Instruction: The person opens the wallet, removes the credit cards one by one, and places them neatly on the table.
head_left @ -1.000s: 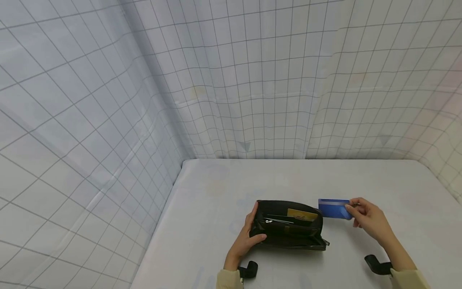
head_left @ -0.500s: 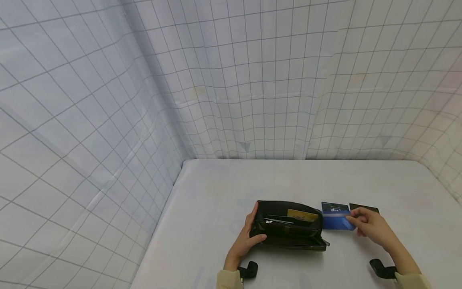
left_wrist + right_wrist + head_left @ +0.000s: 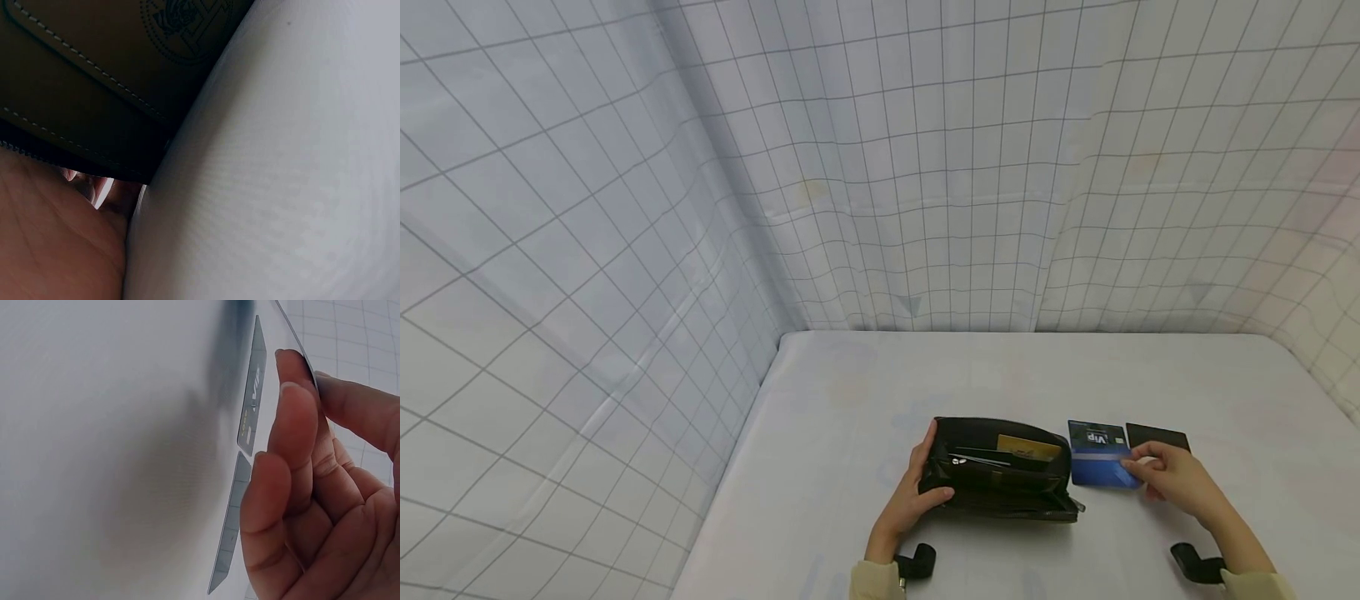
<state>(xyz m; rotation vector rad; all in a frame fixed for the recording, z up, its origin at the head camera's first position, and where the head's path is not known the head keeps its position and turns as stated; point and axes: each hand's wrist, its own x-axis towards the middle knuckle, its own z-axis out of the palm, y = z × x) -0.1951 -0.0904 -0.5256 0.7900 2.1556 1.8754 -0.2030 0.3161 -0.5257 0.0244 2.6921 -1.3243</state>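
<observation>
A black zip wallet [image 3: 1000, 487] stands open-mouthed on the white table, a gold card [image 3: 1028, 447] showing inside it. My left hand [image 3: 904, 508] grips its left end, thumb on the near side; the left wrist view shows stitched leather [image 3: 94, 75] beside the palm. To the wallet's right, my right hand [image 3: 1176, 482] pinches a blue card [image 3: 1101, 473] between thumb and fingers. The right wrist view shows that card edge-on, raised off the table. Behind it lie a dark VIP card [image 3: 1086, 435] and a plain dark card [image 3: 1159, 437], side by side and partly covered.
White tabletop [image 3: 865, 392] surrounds the wallet and cards. Grid-patterned white curtains [image 3: 910, 208] rise along the back and left. A black strap mount [image 3: 917, 561] sits at the left wrist and another [image 3: 1197, 564] at the right.
My right hand has drawn the blue card toward me and slightly right, uncovering the VIP card and the plain dark card behind it. The left hand and wallet have stayed in place.
</observation>
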